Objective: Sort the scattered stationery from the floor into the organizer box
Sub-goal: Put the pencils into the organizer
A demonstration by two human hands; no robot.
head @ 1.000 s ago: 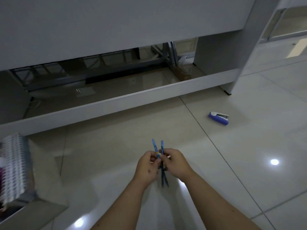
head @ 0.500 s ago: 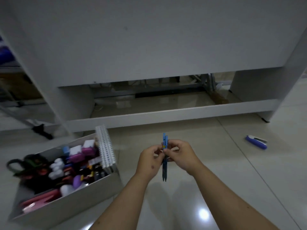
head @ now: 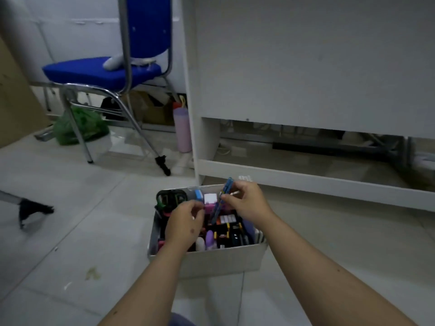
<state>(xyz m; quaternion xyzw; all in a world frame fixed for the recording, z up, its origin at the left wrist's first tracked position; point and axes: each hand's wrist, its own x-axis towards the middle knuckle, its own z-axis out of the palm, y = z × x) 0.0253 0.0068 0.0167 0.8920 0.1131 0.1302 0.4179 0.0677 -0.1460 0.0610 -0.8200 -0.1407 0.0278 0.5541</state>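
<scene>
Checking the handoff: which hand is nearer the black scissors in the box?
Left. The left hand hovers just right of the black scissors; the right hand, pinching the blue pens, is farther right.

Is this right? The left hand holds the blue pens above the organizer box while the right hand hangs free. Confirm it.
Not quite. The head view shows the hands swapped: the right hand pinches the blue pens above the organizer box, and the left hand hangs free over the box, its fingers loosely curled and holding nothing.
</scene>
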